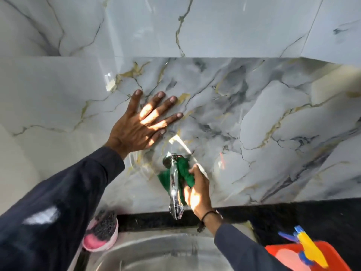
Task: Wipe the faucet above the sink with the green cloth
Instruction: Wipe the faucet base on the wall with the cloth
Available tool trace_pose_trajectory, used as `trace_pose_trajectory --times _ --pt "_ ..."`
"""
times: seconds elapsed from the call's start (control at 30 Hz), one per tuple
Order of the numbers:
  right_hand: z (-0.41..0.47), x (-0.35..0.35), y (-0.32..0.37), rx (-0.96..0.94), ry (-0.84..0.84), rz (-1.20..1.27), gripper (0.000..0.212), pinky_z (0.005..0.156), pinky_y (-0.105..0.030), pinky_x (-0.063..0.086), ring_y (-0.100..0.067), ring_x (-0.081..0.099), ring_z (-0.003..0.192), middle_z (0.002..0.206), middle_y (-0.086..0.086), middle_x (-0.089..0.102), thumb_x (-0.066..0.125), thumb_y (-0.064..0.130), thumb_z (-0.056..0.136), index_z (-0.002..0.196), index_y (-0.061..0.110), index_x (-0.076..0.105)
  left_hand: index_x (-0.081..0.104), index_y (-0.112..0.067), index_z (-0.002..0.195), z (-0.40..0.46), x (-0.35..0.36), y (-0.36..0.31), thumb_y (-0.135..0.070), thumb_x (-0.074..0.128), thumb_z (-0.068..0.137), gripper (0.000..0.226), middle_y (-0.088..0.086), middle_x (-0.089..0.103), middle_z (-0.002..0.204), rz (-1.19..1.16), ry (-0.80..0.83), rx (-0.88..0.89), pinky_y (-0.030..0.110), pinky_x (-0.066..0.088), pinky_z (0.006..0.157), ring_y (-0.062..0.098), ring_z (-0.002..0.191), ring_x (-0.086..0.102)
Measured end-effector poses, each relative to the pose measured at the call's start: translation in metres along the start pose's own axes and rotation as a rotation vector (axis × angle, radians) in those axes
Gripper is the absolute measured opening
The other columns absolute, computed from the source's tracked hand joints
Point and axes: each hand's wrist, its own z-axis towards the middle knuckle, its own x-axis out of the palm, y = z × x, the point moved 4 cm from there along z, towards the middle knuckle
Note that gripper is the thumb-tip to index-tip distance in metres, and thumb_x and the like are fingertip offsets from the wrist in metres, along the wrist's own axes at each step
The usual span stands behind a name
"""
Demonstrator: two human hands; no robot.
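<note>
Green cloth (186, 174) is bunched against the right side of the chrome faucet (174, 186), wrapped partly behind its neck so that a corner pokes out on the left, and the right hand (197, 192) has its grip clamped on the cloth, pressing it to the metal just below the wall flange. The cloth is a deep, matte green, crumpled into folds, with its lower part hidden between the palm and the spout. The faucet juts out from the marble wall (254, 118) and curves down toward the steel sink (156, 255); its polished surface catches bright glints, and the nozzle end hangs over the black table (293, 218) edge. A dark band circles the right wrist. The left hand (144, 122) lies flat on the wall, up and to the left of the faucet, fingers spread apart and holding nothing, with patches of sunlight across its knuckles. By the sink's left corner rests a pink and dark thing, perhaps a scrubber (101, 231), though it is blurred. At the lower right sits a red tray (277, 251) with yellow and blue shapes on it.
</note>
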Motion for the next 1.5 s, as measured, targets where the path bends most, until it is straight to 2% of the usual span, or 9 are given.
trace_pose_trajectory --times 0.07,0.17,0.37,0.53,0.8,1.03,1.27,1.4,1.5 --pt "-0.004 0.006 -0.014 0.189 0.003 0.233 0.032 0.067 -0.031 0.048 -0.022 0.057 0.077 0.071 -0.004 0.065 0.049 -0.001 0.100 0.073 0.010 0.061 0.027 -0.031 0.165 0.001 -0.001 0.000 -0.040 0.036 0.104 0.062 0.010 0.022 0.175 -0.008 -0.002 0.001 0.072 0.020 0.122 0.035 0.162 0.020" --pt "-0.012 -0.001 -0.013 0.303 -0.033 0.387 0.016 0.074 -0.025 0.055 -0.021 0.065 0.089 0.094 -0.007 0.070 0.056 -0.005 0.099 0.094 0.006 0.066 0.027 -0.031 0.165 0.000 0.000 0.000 -0.041 0.034 0.104 0.062 0.009 0.021 0.175 0.013 -0.007 0.002 0.071 0.020 0.123 0.034 0.162 0.020" --pt "-0.004 -0.009 0.032 0.193 -0.062 0.460 0.018 0.070 -0.010 0.056 -0.002 0.072 0.095 0.108 0.012 0.077 0.081 0.020 0.091 0.100 0.036 0.079 0.026 -0.031 0.165 0.000 0.000 -0.001 -0.040 0.038 0.103 0.064 0.009 0.020 0.175 0.008 -0.012 -0.005 0.072 0.018 0.123 0.035 0.162 0.020" --pt "-0.005 0.014 0.059 -0.074 0.028 -0.094 0.038 0.097 -0.024 0.050 -0.011 0.062 0.108 0.113 0.010 0.049 0.077 0.061 0.084 0.104 0.030 0.085 0.028 -0.031 0.165 0.000 -0.001 -0.002 -0.040 0.041 0.103 0.064 0.009 0.023 0.175 0.020 -0.038 -0.018 0.071 0.015 0.124 0.034 0.161 0.021" --pt "-0.063 0.015 0.052 -0.434 -0.157 -0.363 0.038 0.077 -0.040 0.060 -0.036 0.060 0.104 0.128 -0.004 0.056 0.075 0.023 0.080 0.115 0.028 0.062 0.030 -0.030 0.164 0.002 -0.006 -0.003 -0.041 0.043 0.102 0.065 0.010 0.026 0.174 0.025 -0.040 -0.011 0.072 0.018 0.123 0.035 0.160 0.024" --pt "-0.101 0.008 0.016 -0.711 -0.250 -0.414 0.028 0.093 -0.032 0.056 -0.032 0.059 0.116 0.134 -0.011 0.058 0.067 0.026 0.099 0.125 0.027 0.075 0.030 -0.030 0.164 -0.001 0.001 -0.002 -0.042 0.042 0.102 0.064 0.010 0.025 0.174 0.007 -0.044 -0.007 0.071 0.015 0.124 0.035 0.160 0.023" --pt "-0.007 0.026 0.060 -0.024 -0.154 -0.046 0.014 0.092 -0.042 0.058 -0.039 0.065 0.101 0.119 -0.010 0.056 0.077 0.014 0.080 0.092 0.021 0.078 0.029 -0.029 0.165 -0.002 -0.002 -0.004 -0.039 0.044 0.102 0.066 0.010 0.024 0.174 -0.003 -0.026 -0.001 0.072 0.018 0.122 0.036 0.161 0.022" --pt "-0.027 0.016 0.043 -0.139 -0.091 -0.013 0.036 0.090 -0.037 0.058 -0.038 0.068 0.106 0.121 -0.018 0.065 0.075 0.006 0.088 0.123 0.004 0.066 0.028 -0.029 0.165 -0.001 -0.004 -0.003 -0.040 0.044 0.101 0.066 0.010 0.024 0.174 0.027 -0.029 -0.006 0.072 0.017 0.123 0.036 0.161 0.022" --pt "-0.065 0.010 0.032 -0.324 -0.161 0.046 0.042 0.095 -0.044 0.057 -0.041 0.067 0.114 0.124 -0.011 0.066 0.073 -0.002 0.084 0.120 0.018 0.066 0.029 -0.029 0.165 -0.001 -0.002 -0.004 -0.041 0.044 0.101 0.067 0.010 0.024 0.174 0.032 -0.023 -0.004 0.072 0.019 0.122 0.036 0.161 0.022"
